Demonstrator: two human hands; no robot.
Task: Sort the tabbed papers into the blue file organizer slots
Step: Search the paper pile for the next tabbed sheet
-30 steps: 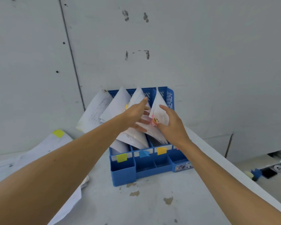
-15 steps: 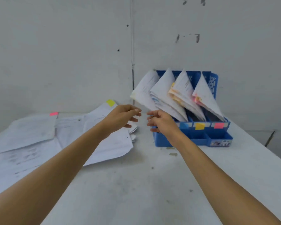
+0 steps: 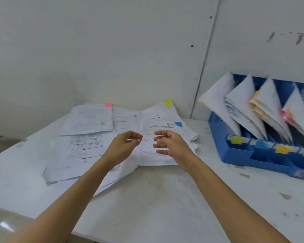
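Loose printed papers point(image 3: 88, 148) lie spread on the white table, some with tabs: a pink tab point(image 3: 108, 105), a yellow-green tab point(image 3: 167, 103) and a blue tab point(image 3: 178, 124). My left hand point(image 3: 125, 146) and my right hand point(image 3: 172, 144) hover just above the sheet with the blue tab, fingers loosely curled, holding nothing. At the right stands the blue file organizer point(image 3: 239, 155), its slots holding leaning stacks of paper point(image 3: 253, 109) and labelled yellow-green, blue, yellow and pink along the front.
A grey wall point(image 3: 130, 50) rises right behind the papers and the organizer. The white table point(image 3: 165, 199) has a bare stained patch in front of me. Its near edge runs across the lower left.
My view and both hands have swung left, away from the organizer's slots to above the loose pile. Both hands left the filed papers and hold nothing.
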